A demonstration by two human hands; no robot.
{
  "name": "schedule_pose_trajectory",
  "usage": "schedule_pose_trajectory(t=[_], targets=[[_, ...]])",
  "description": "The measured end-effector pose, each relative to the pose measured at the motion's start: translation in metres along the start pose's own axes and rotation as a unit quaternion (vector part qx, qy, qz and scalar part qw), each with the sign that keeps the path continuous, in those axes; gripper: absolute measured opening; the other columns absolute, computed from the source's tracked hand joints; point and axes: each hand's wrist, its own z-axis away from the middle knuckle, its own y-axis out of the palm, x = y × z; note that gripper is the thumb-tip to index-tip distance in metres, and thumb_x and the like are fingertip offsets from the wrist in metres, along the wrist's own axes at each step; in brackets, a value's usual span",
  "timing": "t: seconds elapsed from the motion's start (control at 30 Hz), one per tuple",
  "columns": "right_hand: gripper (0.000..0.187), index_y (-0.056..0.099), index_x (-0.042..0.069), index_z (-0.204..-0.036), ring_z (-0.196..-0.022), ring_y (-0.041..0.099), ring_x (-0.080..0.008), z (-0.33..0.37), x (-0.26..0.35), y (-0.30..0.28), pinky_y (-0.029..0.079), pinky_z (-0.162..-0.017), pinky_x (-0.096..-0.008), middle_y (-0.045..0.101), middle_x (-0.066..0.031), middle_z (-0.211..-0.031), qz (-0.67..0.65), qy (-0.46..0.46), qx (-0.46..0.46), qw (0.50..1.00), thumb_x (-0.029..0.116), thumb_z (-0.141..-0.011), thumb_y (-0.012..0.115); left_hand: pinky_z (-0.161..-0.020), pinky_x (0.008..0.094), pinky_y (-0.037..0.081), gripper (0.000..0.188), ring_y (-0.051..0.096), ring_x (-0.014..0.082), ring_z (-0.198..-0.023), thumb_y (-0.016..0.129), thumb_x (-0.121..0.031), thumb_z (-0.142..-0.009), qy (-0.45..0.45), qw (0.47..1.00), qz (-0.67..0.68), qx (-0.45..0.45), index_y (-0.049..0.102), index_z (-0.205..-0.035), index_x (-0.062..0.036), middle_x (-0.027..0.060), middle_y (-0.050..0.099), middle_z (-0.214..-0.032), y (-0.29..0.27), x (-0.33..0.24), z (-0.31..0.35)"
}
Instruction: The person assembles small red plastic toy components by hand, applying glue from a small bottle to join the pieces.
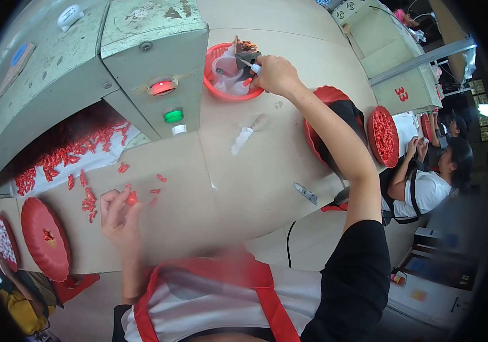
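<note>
My left hand is closed in a pinch over the table, with a small red moulded piece between its fingertips. Several loose red pieces lie beside it. Stretched out to the far middle, my right hand grips a slim white-handled tool at the rim of a red plastic basket. Its thin tip points into the basket; the exact kind cannot be made out. Inside the basket are a clear plastic cup, squeeze bottles with whitish bodies and a dark cloth-like item.
Left stands a pale green machine with red and green buttons; its opening holds many red pieces. A white-handled blade and another blade lie on the table. Red trays stand at both sides. People work nearby.
</note>
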Motion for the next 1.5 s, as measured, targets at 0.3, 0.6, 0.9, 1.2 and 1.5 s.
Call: schedule_pose_trajectory(t=[0.3,0.6,0.9,1.2,1.5], targets=[[0.032,0.065,0.011,-0.093,-0.083,0.064,-0.0267,0.005,-0.016,-0.003,0.051,-0.071,-0.0377,0.066,-0.0124,-0.087,-0.126,0.066,0.029,0.989,0.018,-0.063,0.069,-0.077,0.0255,0.045,0.033,0.050,0.0150,-0.087,0.062,0.013,-0.068,-0.004,1.000,-0.010,0.007,0.062,-0.100,0.0036,0.0062,0.045,-0.093,0.000,0.002,-0.004],[0.041,0.062,0.011,-0.097,-0.084,0.064,-0.0281,0.000,0.011,0.012,0.051,-0.072,-0.0387,0.065,-0.0135,-0.086,0.052,0.055,-0.067,0.995,0.019,-0.059,0.073,-0.079,0.0270,0.044,0.032,0.049,0.0153,-0.090,0.057,0.008,-0.076,-0.015,0.999,-0.023,0.019,0.060,-0.107,0.0011,0.0061,0.046,-0.098,0.001,0.016,-0.002],[0.026,0.063,0.006,-0.089,-0.084,0.064,-0.0253,0.014,0.004,0.003,0.052,-0.069,-0.0353,0.066,-0.0119,-0.086,0.024,0.027,-0.087,0.996,0.014,-0.065,0.068,-0.082,0.0264,0.039,0.029,0.049,0.0145,-0.091,0.055,0.005,-0.080,-0.011,0.998,-0.033,0.045,0.058,-0.109,0.0025,0.0050,0.050,-0.099,0.006,0.010,-0.008],[0.034,0.059,0.005,-0.094,-0.082,0.065,-0.0248,0.006,0.011,0.017,0.052,-0.067,-0.0355,0.065,-0.0105,-0.083,0.034,0.007,-0.102,0.994,0.018,-0.065,0.072,-0.083,0.0269,0.039,0.030,0.049,0.0147,-0.090,0.054,0.005,-0.080,-0.007,0.997,-0.067,0.036,0.057,-0.110,0.0030,0.0057,0.050,-0.098,0.005,-0.002,-0.007],[0.034,0.063,0.007,-0.094,-0.084,0.064,-0.0266,0.003,0.017,0.012,0.052,-0.071,-0.0361,0.066,-0.0115,-0.087,0.016,-0.016,-0.081,0.996,0.019,-0.063,0.073,-0.081,0.0268,0.041,0.028,0.049,0.0158,-0.090,0.057,0.001,-0.080,-0.011,0.996,-0.087,0.009,0.058,-0.108,0.0030,0.0062,0.050,-0.097,0.000,-0.012,0.006]])
